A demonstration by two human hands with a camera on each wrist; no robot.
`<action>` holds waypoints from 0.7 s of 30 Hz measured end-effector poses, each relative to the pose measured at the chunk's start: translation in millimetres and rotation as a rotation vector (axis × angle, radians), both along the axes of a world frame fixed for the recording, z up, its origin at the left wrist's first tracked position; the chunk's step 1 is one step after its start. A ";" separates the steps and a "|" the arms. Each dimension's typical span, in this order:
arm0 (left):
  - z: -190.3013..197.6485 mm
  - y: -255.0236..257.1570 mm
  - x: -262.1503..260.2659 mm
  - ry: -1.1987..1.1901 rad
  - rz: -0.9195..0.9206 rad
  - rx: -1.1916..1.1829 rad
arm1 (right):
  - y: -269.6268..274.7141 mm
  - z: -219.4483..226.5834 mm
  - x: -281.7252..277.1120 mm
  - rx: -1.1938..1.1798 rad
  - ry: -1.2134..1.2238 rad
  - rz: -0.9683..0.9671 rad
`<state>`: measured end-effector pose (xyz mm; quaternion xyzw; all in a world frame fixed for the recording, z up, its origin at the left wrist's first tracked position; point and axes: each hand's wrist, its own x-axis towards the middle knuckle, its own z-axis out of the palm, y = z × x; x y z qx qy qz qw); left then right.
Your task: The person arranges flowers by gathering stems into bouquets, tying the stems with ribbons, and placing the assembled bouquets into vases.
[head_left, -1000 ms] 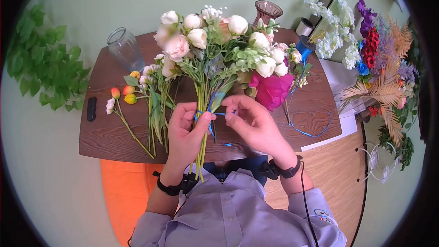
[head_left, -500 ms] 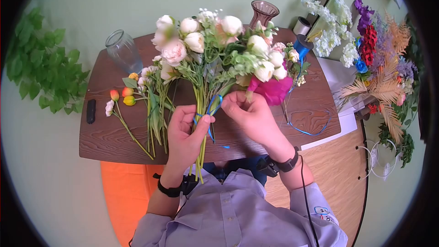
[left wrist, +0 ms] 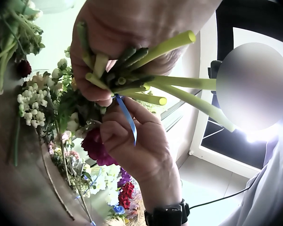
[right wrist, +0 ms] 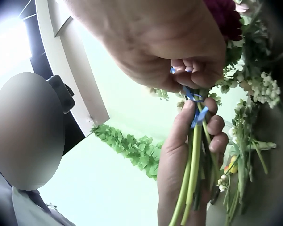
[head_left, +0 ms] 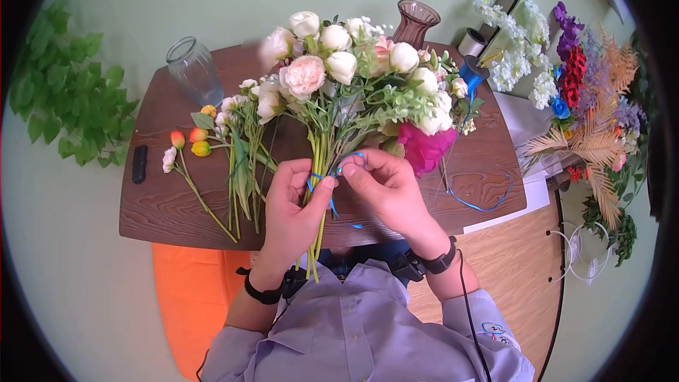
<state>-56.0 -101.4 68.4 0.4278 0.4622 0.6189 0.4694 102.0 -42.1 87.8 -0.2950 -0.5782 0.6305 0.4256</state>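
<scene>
My left hand grips the green stems of a bouquet of white and pale pink flowers, its thumb by a blue ribbon wrapped around them. Close on the right, my right hand pinches the ribbon between thumb and forefinger, where a small loop shows. One ribbon end dangles below the stems in the left wrist view. The flower heads lean over the table, and the cut stem ends point back toward the body. Just beyond my right hand is a magenta flower.
Loose tulips and other cut stems lie at the left of the brown table. A clear glass vase, a mauve vase and a blue ribbon spool stand toward the back. A black object sits by the left edge.
The flower heads have swung to the right. My right hand first drew the ribbon out rightward, then raised it beside the stems; now it holds a small loop close to the left thumb.
</scene>
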 end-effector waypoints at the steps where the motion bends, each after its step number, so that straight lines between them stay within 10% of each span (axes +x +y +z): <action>1: 1.1 -0.3 -1.1 -0.002 0.004 -0.002 | -0.4 1.3 1.9 -0.032 0.003 0.042; 21: 1.2 -8.4 -14.6 0.339 0.022 0.164 | -0.2 7.3 -3.0 -0.032 -0.046 0.102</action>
